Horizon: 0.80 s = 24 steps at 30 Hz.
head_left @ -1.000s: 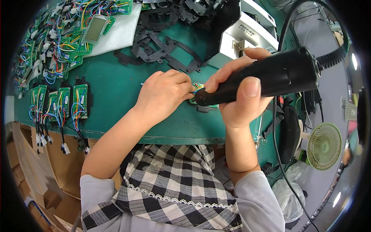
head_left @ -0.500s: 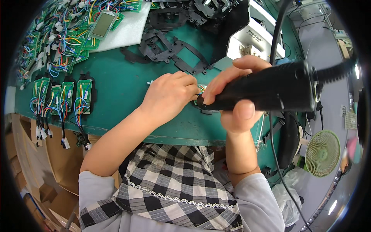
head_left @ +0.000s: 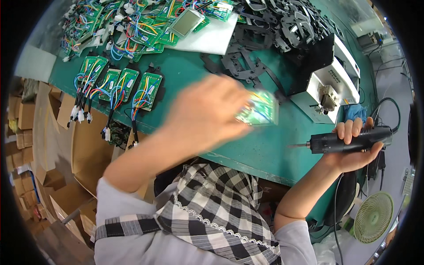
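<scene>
My left hand (head_left: 212, 108), smeared by motion, is raised above the green work surface. It grips a green circuit board (head_left: 266, 110) with coloured wires by one edge; the fingertips are partly hidden. Off to the right, my right hand (head_left: 349, 162) is wrapped round a black electric screwdriver (head_left: 329, 143), its thin metal bit pointing left and apart from the board. Several wired circuit boards (head_left: 150, 86) in black frames lie in a row on the left, their cables hanging over the table edge.
A white-and-black screw feeder box (head_left: 312, 96) stands at the right rear. Loose black plastic frames (head_left: 247, 66) are piled at the back, beside a heap of wired boards (head_left: 145, 33) on white foam (head_left: 207, 39). Cardboard boxes (head_left: 92, 150) sit lower left, a green fan (head_left: 373, 217) lower right.
The board has come up off the table in my left hand. My right hand has moved the screwdriver away to the right. The whole view has shifted, placing the table's things further right.
</scene>
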Tool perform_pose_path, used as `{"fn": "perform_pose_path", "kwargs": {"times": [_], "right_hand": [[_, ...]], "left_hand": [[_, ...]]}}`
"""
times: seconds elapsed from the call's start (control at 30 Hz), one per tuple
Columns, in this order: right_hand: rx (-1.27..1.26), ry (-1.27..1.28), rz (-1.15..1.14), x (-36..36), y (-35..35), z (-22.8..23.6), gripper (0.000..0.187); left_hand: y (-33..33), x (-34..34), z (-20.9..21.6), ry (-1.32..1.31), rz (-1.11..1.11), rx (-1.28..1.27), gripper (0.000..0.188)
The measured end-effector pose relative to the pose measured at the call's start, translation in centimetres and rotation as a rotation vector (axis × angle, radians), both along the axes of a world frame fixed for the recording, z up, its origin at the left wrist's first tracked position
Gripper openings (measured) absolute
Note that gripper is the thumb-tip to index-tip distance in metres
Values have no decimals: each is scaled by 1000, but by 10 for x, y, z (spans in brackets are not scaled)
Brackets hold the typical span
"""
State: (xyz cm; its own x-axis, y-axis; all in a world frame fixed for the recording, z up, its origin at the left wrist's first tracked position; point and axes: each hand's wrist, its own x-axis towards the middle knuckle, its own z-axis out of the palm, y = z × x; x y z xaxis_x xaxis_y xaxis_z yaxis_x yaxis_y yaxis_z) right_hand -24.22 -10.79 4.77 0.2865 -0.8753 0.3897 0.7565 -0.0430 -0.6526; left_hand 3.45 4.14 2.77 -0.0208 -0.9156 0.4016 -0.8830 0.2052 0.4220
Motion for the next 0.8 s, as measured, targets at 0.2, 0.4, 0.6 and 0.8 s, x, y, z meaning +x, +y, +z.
{"fn": "perform_pose_path", "kwargs": {"times": [0.2,0.4,0.6,0.8], "right_hand": [[133,80,-277,-17,-23,-10,53],[184,129,-335,17,-21,-20,51],[152,160,-307,11,-12,-29,52],[95,-44,-194,-34,-24,-22,53]], "left_hand": [[117,172,10,-262,814,371,38],[35,87,21,-381,407,100,38],[-70,58,-32,-463,-113,-155,26],[-57,-23,-21,-436,-292,-546,17]]}}
